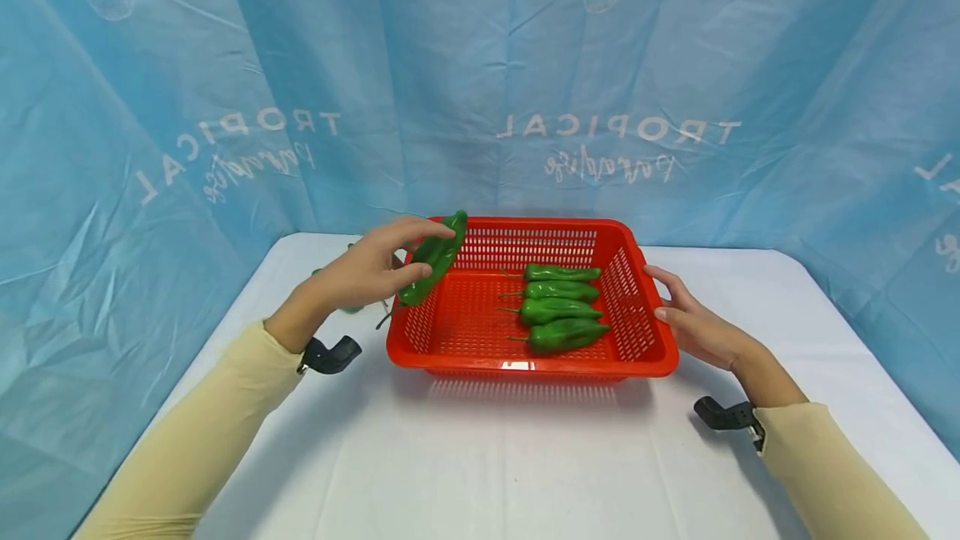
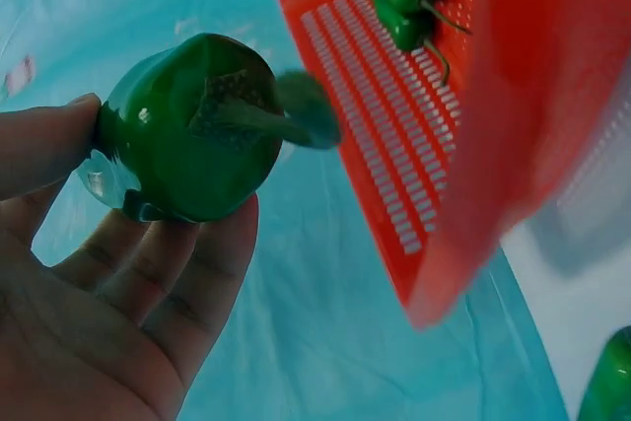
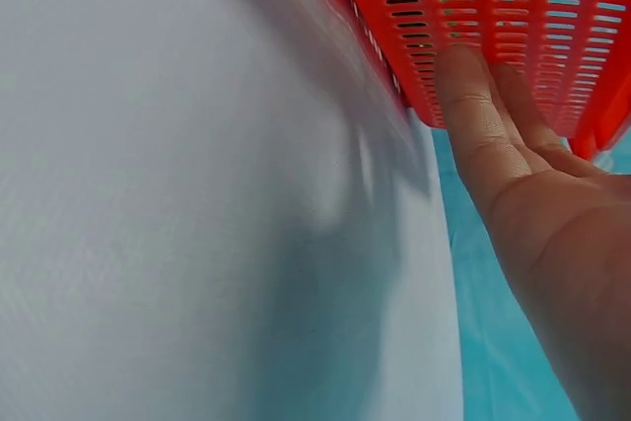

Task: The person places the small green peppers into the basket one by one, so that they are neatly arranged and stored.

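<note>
My left hand [image 1: 367, 267] holds a large green pepper [image 1: 444, 252] between thumb and fingers, over the left rim of a red plastic basket [image 1: 465, 363]. In the left wrist view the pepper [image 2: 197, 135] points its stem end toward the camera. Several green peppers [image 1: 564, 309] lie side by side in the basket's right half, stems to the left. At the basket's right side, my right hand [image 1: 697, 325] touches the outside with thumb and fingers. The right wrist view shows its fairly straight fingers [image 3: 473, 115] against the slotted wall [image 3: 434, 7].
More green peppers [image 1: 351, 308] lie on the white-covered table [image 1: 480, 457] left of the basket, mostly hidden behind my left hand. A blue printed curtain [image 1: 450, 65] hangs behind the table and along both sides.
</note>
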Tool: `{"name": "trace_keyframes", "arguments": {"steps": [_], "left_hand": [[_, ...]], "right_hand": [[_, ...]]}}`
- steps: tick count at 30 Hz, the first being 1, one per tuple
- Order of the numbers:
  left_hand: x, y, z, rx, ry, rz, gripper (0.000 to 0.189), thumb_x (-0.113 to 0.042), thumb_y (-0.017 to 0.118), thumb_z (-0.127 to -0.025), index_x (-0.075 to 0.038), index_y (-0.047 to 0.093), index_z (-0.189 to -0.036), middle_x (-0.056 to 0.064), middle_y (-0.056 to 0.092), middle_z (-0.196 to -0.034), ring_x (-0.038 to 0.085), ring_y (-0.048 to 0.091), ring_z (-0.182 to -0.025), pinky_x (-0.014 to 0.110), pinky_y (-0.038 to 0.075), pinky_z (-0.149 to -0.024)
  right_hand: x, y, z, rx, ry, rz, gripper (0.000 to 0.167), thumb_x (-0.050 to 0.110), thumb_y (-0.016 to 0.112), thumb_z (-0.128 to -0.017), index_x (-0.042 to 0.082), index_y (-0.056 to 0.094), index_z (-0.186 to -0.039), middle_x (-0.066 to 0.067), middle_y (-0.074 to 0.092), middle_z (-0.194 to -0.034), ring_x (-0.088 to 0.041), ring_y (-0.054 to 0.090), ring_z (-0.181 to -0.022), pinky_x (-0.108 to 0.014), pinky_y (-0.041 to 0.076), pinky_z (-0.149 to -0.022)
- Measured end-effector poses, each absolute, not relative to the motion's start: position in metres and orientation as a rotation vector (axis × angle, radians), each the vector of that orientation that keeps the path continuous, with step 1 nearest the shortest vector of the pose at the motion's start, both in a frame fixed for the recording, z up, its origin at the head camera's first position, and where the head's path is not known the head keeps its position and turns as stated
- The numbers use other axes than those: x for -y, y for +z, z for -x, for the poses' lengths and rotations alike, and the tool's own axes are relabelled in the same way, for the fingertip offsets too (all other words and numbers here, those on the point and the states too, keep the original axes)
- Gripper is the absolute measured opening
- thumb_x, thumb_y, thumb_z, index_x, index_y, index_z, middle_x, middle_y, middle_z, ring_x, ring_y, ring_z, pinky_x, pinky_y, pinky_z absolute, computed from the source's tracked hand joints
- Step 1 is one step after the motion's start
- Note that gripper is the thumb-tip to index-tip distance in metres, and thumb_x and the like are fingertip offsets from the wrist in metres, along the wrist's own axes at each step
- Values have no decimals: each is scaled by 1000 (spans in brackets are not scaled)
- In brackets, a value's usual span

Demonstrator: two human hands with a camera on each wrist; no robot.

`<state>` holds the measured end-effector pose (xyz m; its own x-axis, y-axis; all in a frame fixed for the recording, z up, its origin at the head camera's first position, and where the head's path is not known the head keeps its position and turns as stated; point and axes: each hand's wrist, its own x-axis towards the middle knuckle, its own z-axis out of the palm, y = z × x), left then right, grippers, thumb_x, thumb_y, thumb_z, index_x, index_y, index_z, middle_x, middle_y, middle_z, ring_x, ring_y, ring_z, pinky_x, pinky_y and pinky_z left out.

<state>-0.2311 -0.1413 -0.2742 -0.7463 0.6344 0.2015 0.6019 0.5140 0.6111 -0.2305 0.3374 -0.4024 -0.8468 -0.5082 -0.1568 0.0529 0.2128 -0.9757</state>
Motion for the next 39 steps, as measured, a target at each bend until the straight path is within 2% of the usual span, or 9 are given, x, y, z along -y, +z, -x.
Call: {"name": "trace_keyframes", "arguments": {"steps": [5, 10, 12, 20, 28, 39], "left_hand": [[109, -269, 239, -2658, 918, -1209, 47, -10, 61, -97, -16, 52, -142, 7, 49, -147, 24, 51, -127, 44, 49, -95], [81, -267, 250, -2624, 834, -1252, 46, -9, 60, -97, -19, 53, -142, 5, 51, -144, 21, 53, -125, 42, 51, -96], [70, -269, 254, -2605, 818, -1258, 45, -9, 59, -98, -20, 53, -141, 4, 52, -143, 20, 53, -124, 41, 50, -97], [33, -283, 264, -2504, 807, -1302, 45, -9, 58, -98, -21, 52, -142, -1, 49, -147, 15, 49, -124, 35, 48, -97], [-4, -302, 273, -2430, 708, -1349, 45, -10, 57, -99, -20, 50, -143, -1, 48, -148, 15, 43, -139, 35, 39, -116], [-23, -316, 271, -2378, 645, -1328, 46, -11, 58, -98, -23, 52, -142, -2, 46, -150, 14, 41, -142, 33, 36, -118]], "right_hand": [[-338, -403, 230, -2034, -1678, 413, 70, 22, 43, -103, 41, 0, -155, 6, 39, -140, -5, 59, -116, -41, 58, -92], [-336, -403, 231, -2020, -1700, 407, 71, 22, 44, -102, 41, 0, -155, -6, 24, -151, -5, 57, -118, -43, 58, -92], [-336, -404, 231, -2012, -1713, 395, 70, 22, 43, -103, 41, 1, -155, -9, 22, -152, -6, 58, -118, -43, 58, -92], [-334, -406, 229, -1992, -1736, 404, 69, 21, 41, -103, 42, 2, -155, -3, 27, -148, -6, 58, -118, -42, 58, -92], [-334, -405, 229, -2024, -1718, 397, 69, 24, 42, -102, 43, 1, -155, -11, 18, -155, -4, 57, -118, -46, 57, -93], [-336, -406, 231, -2056, -1682, 408, 70, 25, 42, -102, 43, 1, -155, -11, 22, -152, -4, 58, -116, -46, 57, -94]]}}
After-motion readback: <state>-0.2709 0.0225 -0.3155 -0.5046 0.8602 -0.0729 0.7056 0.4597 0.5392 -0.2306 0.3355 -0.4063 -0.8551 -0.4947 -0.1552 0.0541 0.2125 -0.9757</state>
